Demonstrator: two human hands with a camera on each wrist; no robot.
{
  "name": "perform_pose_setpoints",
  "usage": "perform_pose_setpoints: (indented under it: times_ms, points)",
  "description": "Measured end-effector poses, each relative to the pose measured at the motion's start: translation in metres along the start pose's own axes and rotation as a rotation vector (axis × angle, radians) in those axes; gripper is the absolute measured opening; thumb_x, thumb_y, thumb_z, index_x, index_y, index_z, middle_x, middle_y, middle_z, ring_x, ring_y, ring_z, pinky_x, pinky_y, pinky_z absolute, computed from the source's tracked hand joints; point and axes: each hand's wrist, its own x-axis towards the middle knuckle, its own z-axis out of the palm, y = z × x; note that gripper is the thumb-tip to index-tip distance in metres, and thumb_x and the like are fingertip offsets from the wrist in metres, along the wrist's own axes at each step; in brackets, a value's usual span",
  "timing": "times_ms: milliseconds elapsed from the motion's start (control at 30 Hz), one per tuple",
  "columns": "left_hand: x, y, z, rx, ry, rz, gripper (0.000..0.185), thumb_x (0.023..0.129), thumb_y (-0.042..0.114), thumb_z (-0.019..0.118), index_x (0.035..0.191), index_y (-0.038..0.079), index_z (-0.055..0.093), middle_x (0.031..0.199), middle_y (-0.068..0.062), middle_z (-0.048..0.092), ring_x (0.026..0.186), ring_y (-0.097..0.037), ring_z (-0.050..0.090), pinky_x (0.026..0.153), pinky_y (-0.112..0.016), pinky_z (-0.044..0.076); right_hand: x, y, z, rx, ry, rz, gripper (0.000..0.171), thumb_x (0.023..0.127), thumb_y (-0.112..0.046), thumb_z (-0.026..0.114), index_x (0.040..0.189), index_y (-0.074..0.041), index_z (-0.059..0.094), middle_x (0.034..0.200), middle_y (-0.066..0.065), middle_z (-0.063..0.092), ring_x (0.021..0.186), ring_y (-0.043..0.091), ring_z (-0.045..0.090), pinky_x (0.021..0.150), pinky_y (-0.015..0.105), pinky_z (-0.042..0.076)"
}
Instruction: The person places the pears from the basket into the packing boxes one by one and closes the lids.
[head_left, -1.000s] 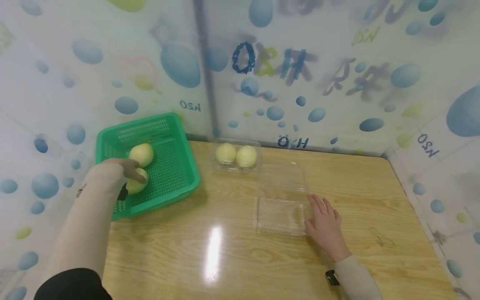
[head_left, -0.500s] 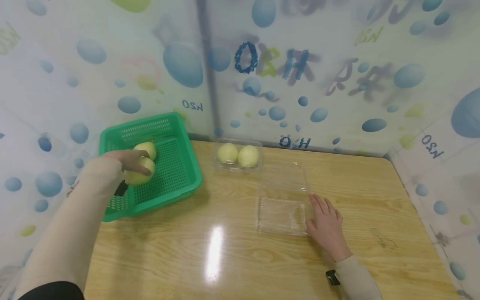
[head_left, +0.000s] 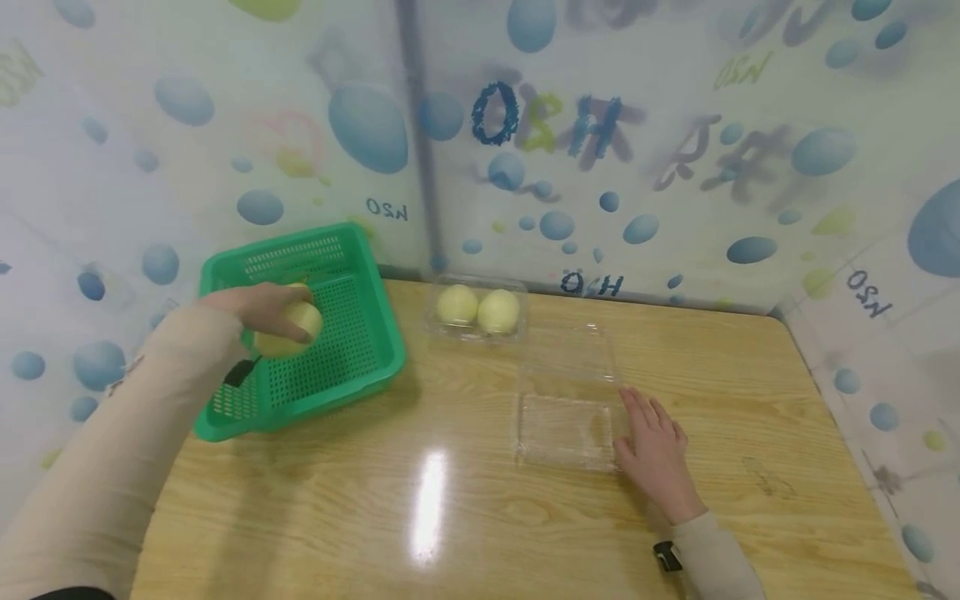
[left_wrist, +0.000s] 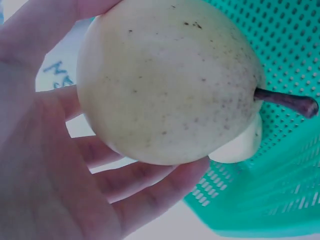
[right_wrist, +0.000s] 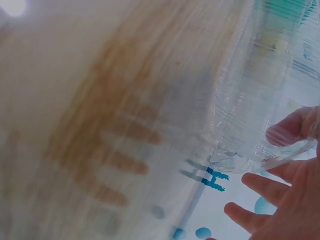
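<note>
1. We judged the main risk to be a drop: the left hand [head_left: 258, 310] cupped the pear [left_wrist: 165, 80] from one side only, fingers curled beneath it, over the green basket [head_left: 352, 367] at the tabletop's far-left corner. A loosened grip could let the smooth fruit roll off the palm and bruise.
2. The woody stem [left_wrist: 285, 101] stuck out sideways; we thought it could catch on the basket's perforated wall.
3. The right hand [head_left: 656, 454] lay flat, fingers spread, touching the right edge of the open clear clamshell [head_left: 564, 429] near the tabletop's middle. We judged the light tray could slide if that hand slackened.
4. The pear looked pale yellow, rounded and finely speckled brown, with no visible damage.
5. A second clamshell [head_left: 472, 312] at the far edge held two similar pears.
</note>
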Motion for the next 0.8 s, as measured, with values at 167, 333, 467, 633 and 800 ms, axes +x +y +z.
perform_pose_setpoints:
  times_ms: [167, 333, 467, 633, 800]
  points:
    - [-0.001, 0.015, -0.004, 0.032, 0.009, 0.022, 0.067, 0.082, 0.046, 0.07, 0.135, 0.009, 0.051, 0.121, -0.022, 0.058, 0.107, -0.041, 0.054, 0.079, -0.061, 0.046, 0.0, 0.001, 0.002, -0.004, 0.014, -0.007, 0.063, 0.083, -0.003, 0.054, 0.144, -0.002, 0.038, 0.145, 0.022, 0.04, 0.131, 0.05, 0.028, 0.093, 0.076, 0.02]
    - [0.001, 0.031, -0.007, 0.054, 0.009, 0.054, 0.063, 0.081, 0.043, 0.07, 0.133, 0.011, 0.053, 0.109, -0.012, 0.062, 0.097, -0.031, 0.055, 0.075, -0.053, 0.046, 0.001, 0.003, 0.004, -0.003, 0.014, -0.003, 0.064, 0.083, -0.003, 0.055, 0.144, -0.003, 0.037, 0.144, 0.023, 0.041, 0.131, 0.051, 0.027, 0.093, 0.076, 0.02]
    - [0.003, 0.044, -0.01, 0.055, 0.015, 0.081, 0.062, 0.081, 0.039, 0.07, 0.133, 0.011, 0.053, 0.11, -0.009, 0.063, 0.1, -0.03, 0.055, 0.078, -0.051, 0.046, 0.001, 0.003, 0.004, -0.002, 0.01, 0.0, 0.064, 0.083, -0.004, 0.055, 0.144, -0.003, 0.037, 0.144, 0.023, 0.041, 0.131, 0.051, 0.027, 0.093, 0.076, 0.02]
    - [0.006, 0.062, -0.011, 0.054, 0.03, 0.137, 0.049, 0.079, 0.031, 0.071, 0.124, 0.015, 0.059, 0.098, -0.002, 0.063, 0.09, -0.025, 0.055, 0.076, -0.045, 0.046, 0.0, 0.003, 0.003, -0.001, 0.005, 0.005, 0.064, 0.083, -0.004, 0.054, 0.145, -0.003, 0.037, 0.144, 0.023, 0.041, 0.132, 0.05, 0.027, 0.094, 0.075, 0.019]
    - [0.006, 0.079, -0.011, 0.06, 0.032, 0.144, 0.05, 0.079, 0.028, 0.069, 0.126, 0.018, 0.057, 0.105, -0.002, 0.062, 0.094, -0.024, 0.055, 0.078, -0.045, 0.046, 0.0, 0.003, 0.003, -0.011, 0.002, 0.005, 0.065, 0.083, -0.004, 0.054, 0.146, -0.002, 0.036, 0.144, 0.023, 0.041, 0.132, 0.049, 0.027, 0.094, 0.075, 0.02]
